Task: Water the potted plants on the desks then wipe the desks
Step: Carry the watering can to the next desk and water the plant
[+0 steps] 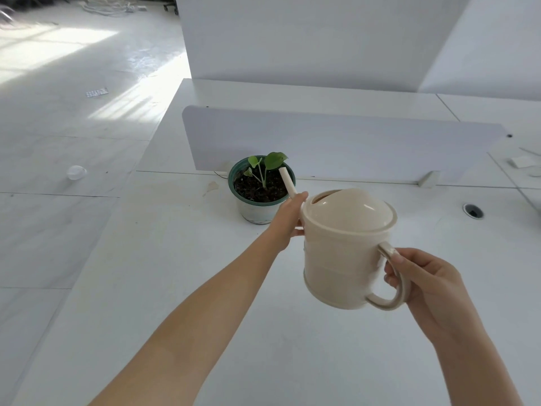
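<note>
We see two bare hands holding one cream watering can (345,253) in the air above a white counter (175,288); the right hand (421,276) is curled round the loop handle (395,276), likely to carry the weight and control the tilt; the left hand (288,218) grips the base of the thin spout (287,181), seemingly to steady and aim it. The can's long axis runs from the handle, near and right, to the spout, far and left; the spout slants upward and away, its tip over the soil of the potted plant (262,186); we see no water flowing. The green-rimmed pot stands on the counter just beyond the can, against a low divider panel (351,142).
</note>
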### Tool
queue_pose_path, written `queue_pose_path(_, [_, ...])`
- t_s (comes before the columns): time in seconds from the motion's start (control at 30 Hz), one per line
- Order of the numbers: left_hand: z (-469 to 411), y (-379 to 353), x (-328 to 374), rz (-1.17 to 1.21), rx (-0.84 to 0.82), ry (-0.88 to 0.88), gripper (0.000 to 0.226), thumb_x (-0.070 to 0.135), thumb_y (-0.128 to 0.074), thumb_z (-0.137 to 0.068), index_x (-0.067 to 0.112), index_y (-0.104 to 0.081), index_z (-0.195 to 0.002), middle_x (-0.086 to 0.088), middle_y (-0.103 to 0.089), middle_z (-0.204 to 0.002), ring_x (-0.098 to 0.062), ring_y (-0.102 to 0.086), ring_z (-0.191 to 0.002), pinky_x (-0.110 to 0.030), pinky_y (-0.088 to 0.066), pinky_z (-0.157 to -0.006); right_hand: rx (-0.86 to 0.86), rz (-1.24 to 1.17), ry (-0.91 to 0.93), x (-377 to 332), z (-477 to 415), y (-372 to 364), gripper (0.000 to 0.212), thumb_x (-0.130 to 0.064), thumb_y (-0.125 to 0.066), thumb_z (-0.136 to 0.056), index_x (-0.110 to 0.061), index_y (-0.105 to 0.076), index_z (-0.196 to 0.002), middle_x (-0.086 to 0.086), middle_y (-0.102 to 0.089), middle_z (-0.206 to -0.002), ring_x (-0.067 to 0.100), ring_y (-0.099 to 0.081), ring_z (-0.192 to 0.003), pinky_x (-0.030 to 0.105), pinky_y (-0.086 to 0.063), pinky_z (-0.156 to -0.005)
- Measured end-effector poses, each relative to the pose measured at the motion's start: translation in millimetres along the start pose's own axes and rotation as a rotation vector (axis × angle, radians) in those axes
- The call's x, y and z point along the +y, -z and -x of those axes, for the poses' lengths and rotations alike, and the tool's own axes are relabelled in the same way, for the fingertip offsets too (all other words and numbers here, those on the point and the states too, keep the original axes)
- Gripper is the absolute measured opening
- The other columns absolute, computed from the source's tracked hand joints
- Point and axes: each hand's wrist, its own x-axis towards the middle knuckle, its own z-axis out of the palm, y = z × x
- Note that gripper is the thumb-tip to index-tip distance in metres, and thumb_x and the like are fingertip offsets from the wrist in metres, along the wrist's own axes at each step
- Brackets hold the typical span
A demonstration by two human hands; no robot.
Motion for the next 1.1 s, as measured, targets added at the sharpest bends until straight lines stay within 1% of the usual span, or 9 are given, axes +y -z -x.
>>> queue_pose_path(0.23, [-4.5, -5.1, -1.6, 0.016, -0.013, 0.003, 0.024, 0.036, -0.038, -0.095, 0.02, -0.052, -0.105, 0.0, -0.056, -0.092, -0.016, -0.054, -0.082, -0.029, -0.048, -0.069, 0.021, 0.007, 0.022, -1.6, -5.6, 5.0, 0.062, -0.059, -0.083, -0.024, -0.013, -0.072, -0.063, 0.0, -0.06, -0.053, 0.007, -0.052, -0.05, 0.014, -0.043, -0.048])
queue_pose_path(0.37, [3.0, 2.3, -13.5, 0.055, 0.03, -0.016, 0.019, 0.034, -0.039, -0.096, 0.021, -0.05, -0.086, 0.0, -0.053, -0.081, -0.017, -0.054, -0.075, -0.029, -0.048, -0.064, 0.009, 0.017, 0.01, 1.2, -1.8, 7.3, 0.062, -0.059, -0.083, -0.023, -0.013, -0.071, -0.061, -0.001, -0.059, -0.051, 0.007, -0.05, -0.048, 0.014, -0.041, -0.046])
queue_pose_path(0.57, [12.9, 23.9, -21.9, 0.102, 0.099, -0.055, 0.02, 0.033, -0.039, -0.095, 0.019, -0.049, -0.084, 0.0, -0.052, -0.079, -0.015, -0.054, -0.074, -0.028, -0.048, -0.065, -0.043, 0.036, -0.007, 5.7, -0.1, -4.7, 0.062, -0.058, -0.083, -0.022, -0.012, -0.071, -0.062, 0.004, -0.06, -0.052, 0.007, -0.05, -0.046, 0.014, -0.041, -0.045])
queue_pose_path(0.63, [13.5, 31.5, -18.0, 0.105, 0.104, -0.069, 0.02, 0.034, -0.039, -0.096, 0.02, -0.049, -0.085, 0.0, -0.053, -0.081, -0.015, -0.054, -0.076, -0.029, -0.048, -0.067, -0.067, 0.037, -0.014, 5.3, -0.3, -13.1, 0.048, -0.052, -0.083, -0.037, -0.012, -0.071, -0.062, 0.002, -0.059, -0.051, 0.008, -0.05, -0.046, 0.014, -0.041, -0.045])
queue_pose_path(0.7, [13.7, 37.4, -11.0, 0.097, 0.108, -0.066, 0.023, 0.035, -0.039, -0.096, 0.02, -0.048, -0.081, 0.0, -0.054, -0.079, -0.015, -0.054, -0.075, -0.028, -0.047, -0.067, -0.078, 0.013, -0.015, 4.7, -2.4, -21.9, 0.017, -0.025, -0.072, -0.069, -0.012, -0.07, -0.058, -0.001, -0.057, -0.049, 0.011, -0.048, -0.046, 0.014, -0.04, -0.045])
queue_pose_path(0.73, [13.4, 39.4, -7.1, 0.091, 0.112, -0.057, 0.024, 0.036, -0.039, -0.095, 0.02, -0.048, -0.079, 0.0, -0.053, -0.077, -0.015, -0.053, -0.075, -0.028, -0.046, -0.066, -0.064, 0.008, -0.005, 6.6, -4.9, -24.4, 0.021, -0.011, -0.063, -0.077, -0.011, -0.069, -0.057, -0.001, -0.057, -0.049, 0.011, -0.047, -0.045, 0.014, -0.04, -0.045])
queue_pose_path(0.8, [10.2, 42.3, -1.0, 0.073, 0.122, -0.048, 0.026, 0.037, -0.039, -0.095, 0.02, -0.048, -0.078, 0.0, -0.053, -0.077, -0.017, -0.052, -0.075, -0.029, -0.047, -0.067, -0.042, 0.012, -0.001, 7.3, -8.3, -30.2, 0.025, -0.001, -0.056, -0.08, -0.009, -0.066, -0.059, -0.002, -0.057, -0.048, 0.01, -0.047, -0.044, 0.014, -0.04, -0.045])
queue_pose_path(1.0, [6.1, 37.5, -3.4, 0.076, 0.112, -0.026, 0.025, 0.039, -0.039, -0.094, 0.02, -0.052, -0.084, -0.001, -0.056, -0.082, -0.018, -0.054, -0.081, -0.03, -0.048, -0.069, 0.012, 0.007, 0.004, 10.8, -5.6, -29.2, 0.018, 0.0, -0.054, -0.082, -0.004, -0.063, -0.067, -0.003, -0.057, -0.048, 0.008, -0.047, -0.044, 0.014, -0.04, -0.045])
queue_pose_path(1.1, [8.5, 31.1, -11.1, 0.084, 0.091, -0.007, 0.025, 0.037, -0.039, -0.095, 0.021, -0.05, -0.078, 0.0, -0.055, -0.077, -0.014, -0.053, -0.073, -0.028, -0.047, -0.065, 0.041, 0.014, -0.013, 15.4, 1.6, -20.3, 0.018, 0.0, -0.054, -0.082, -0.004, -0.064, -0.068, -0.002, -0.056, -0.049, 0.008, -0.047, -0.045, 0.014, -0.04, -0.045])
